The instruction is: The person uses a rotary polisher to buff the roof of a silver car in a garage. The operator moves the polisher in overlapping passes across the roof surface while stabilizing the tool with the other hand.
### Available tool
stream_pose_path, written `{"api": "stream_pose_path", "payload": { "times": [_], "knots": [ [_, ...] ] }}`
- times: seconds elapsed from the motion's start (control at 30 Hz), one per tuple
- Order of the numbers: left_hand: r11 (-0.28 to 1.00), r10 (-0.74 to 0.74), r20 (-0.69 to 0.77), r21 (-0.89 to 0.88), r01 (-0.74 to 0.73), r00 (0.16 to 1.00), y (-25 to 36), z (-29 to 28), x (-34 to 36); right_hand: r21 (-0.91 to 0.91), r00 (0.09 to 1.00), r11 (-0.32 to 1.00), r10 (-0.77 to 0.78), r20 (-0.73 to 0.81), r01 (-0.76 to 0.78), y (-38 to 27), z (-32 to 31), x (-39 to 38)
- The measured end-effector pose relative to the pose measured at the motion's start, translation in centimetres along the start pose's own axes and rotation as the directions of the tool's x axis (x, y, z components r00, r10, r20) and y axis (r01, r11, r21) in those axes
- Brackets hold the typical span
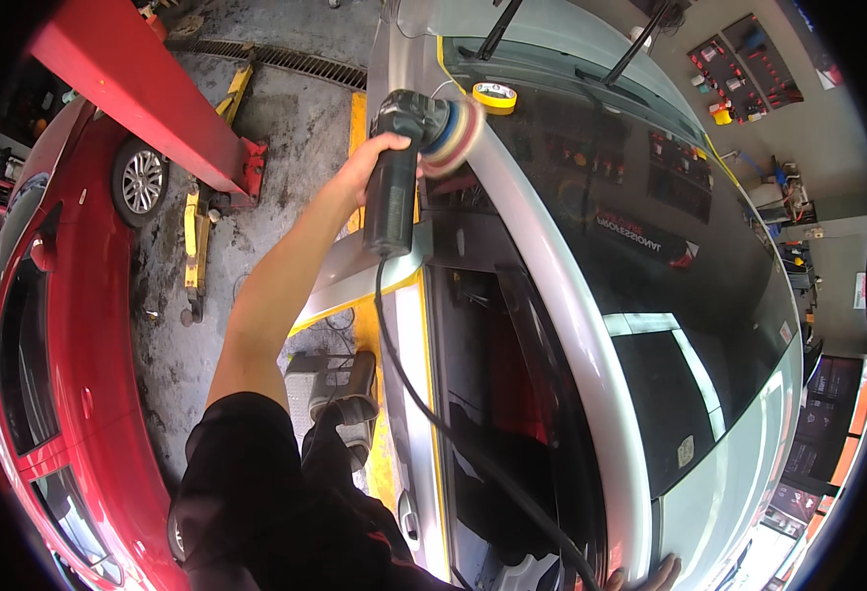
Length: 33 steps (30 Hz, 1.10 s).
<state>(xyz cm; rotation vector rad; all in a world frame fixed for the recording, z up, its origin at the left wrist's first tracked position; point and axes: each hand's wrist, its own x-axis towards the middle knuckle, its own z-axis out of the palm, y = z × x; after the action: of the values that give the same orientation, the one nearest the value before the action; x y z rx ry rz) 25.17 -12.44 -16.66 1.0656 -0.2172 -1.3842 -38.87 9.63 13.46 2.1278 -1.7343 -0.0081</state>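
Observation:
My left hand point(379, 158) is wrapped around the black body of a power polisher point(391, 202). Its round pad point(456, 138), blue and reddish with a pale rim, is blurred as if spinning. The pad meets the upper end of the silver windshield pillar point(551, 251) of a car. From the polisher's rear end a black cord point(433, 419) runs down across the side window. At the lower edge, my right hand point(658, 576) rests on the car near the roof edge, fingers apart and partly cut off by the frame; it holds nothing visible.
A yellow tape roll point(494, 97) lies on the windshield's lower edge point(542, 108). Yellow masking tape point(433, 394) lines the door. On the left are a red lift post point(158, 98), yellow lift arms point(197, 236) and a red car point(89, 364). Tool boards point(748, 64) hang on the wall.

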Motion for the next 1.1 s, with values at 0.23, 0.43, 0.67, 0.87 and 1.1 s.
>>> {"api": "stream_pose_path", "payload": {
  "times": [0.23,0.43,0.67,0.87,1.1],
  "knots": [
    [1.0,0.015,-0.005,0.023,-0.015,1.0,0.5,0.5,-1.4,0.003,1.0,1.0,-0.015,0.0,0.015,-0.1,-0.1,0.1],
    [0.999,-0.036,0.022,0.036,0.035,0.999,1.7,-0.9,1.1,0.006,1.0,1.0,-0.013,-0.004,0.013,0.1,0.1,0.1],
    [0.991,0.021,-0.007,0.134,-0.019,1.0,4.5,-0.6,5.3,-0.045,0.999,0.998,0.04,0.033,-0.039,-0.7,-0.4,0.4],
    [0.965,0.001,0.0,0.264,-0.001,1.0,7.0,1.5,5.6,-0.016,1.0,1.0,0.005,0.008,-0.005,0.1,0.2,0.0],
    [0.898,-0.139,-0.053,0.415,0.148,0.989,8.2,4.1,1.8,-0.016,1.0,1.0,-0.004,0.029,0.004,-0.7,-0.7,0.8]
  ]
}}
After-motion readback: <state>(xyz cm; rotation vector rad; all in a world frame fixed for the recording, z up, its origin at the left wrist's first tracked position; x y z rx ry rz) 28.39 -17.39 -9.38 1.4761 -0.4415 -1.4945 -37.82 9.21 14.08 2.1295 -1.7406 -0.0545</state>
